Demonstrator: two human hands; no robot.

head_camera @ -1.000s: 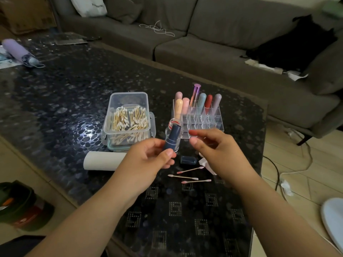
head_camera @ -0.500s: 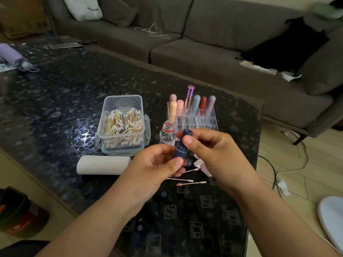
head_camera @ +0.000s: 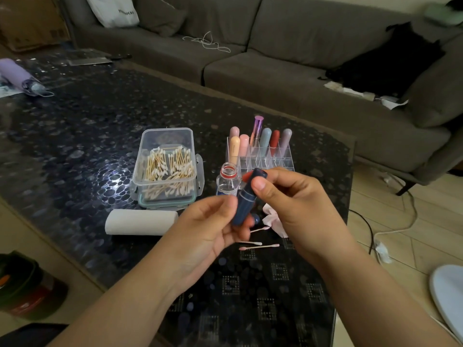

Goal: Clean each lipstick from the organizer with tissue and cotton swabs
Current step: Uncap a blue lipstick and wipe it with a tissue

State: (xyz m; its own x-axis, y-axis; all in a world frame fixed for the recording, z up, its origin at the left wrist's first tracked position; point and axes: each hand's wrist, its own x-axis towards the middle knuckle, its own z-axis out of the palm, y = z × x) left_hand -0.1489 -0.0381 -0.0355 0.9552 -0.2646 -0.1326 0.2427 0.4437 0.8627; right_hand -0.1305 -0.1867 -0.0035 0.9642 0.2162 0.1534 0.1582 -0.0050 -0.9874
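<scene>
Left hand (head_camera: 213, 229) curled round base of dark blue cylindrical lipstick tube (head_camera: 246, 199), steadying it tilted toward 1 o'clock. Right hand (head_camera: 288, 196) pinches tube's upper end, thumb on top; likely twisting or seating cap, cannot tell which. Tube held above dark pebble-pattern glass table (head_camera: 100, 146), at 6 o'clock of clear acrylic organizer (head_camera: 260, 156). Used pink-tipped cotton swabs (head_camera: 258, 245) lie beneath, crumpled tissue (head_camera: 274, 221) just beside, within reach.

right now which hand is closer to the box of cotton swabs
Left. The left hand sits just in front of the cotton swab box, near its front corner; the right hand is farther off to the side, beyond the small bottle.
</scene>
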